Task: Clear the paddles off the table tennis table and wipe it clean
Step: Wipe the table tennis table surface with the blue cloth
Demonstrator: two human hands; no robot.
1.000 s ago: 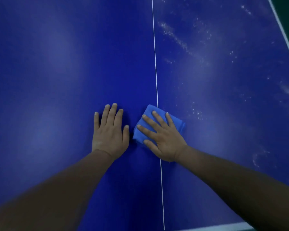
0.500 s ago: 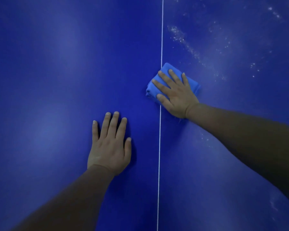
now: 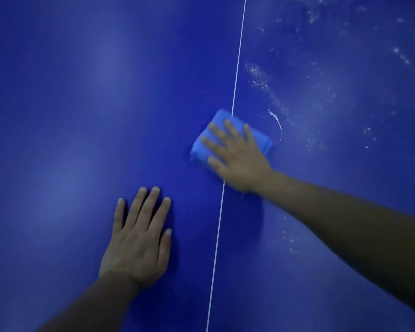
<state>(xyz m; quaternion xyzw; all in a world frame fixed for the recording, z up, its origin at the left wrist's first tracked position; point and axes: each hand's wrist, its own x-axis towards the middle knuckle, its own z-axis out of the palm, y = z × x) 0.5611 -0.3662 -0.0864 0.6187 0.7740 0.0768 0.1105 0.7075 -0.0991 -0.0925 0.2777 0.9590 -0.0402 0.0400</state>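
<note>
- The right hand lies flat on a folded blue cloth; its grip is released, the fingers straight and spread, pressing the cloth on the blue worktop.
- The cloth sits across the white line, under the fingers.
- The left hand rests flat on the worktop, grip released, near and left of the line.
- White dust lies beyond and right of the right hand.

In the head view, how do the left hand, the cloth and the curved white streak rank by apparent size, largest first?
1. Left hand, though it lies nearer the camera.
2. Cloth, partly hidden under the right hand.
3. White streak, clearly smallest.
</note>
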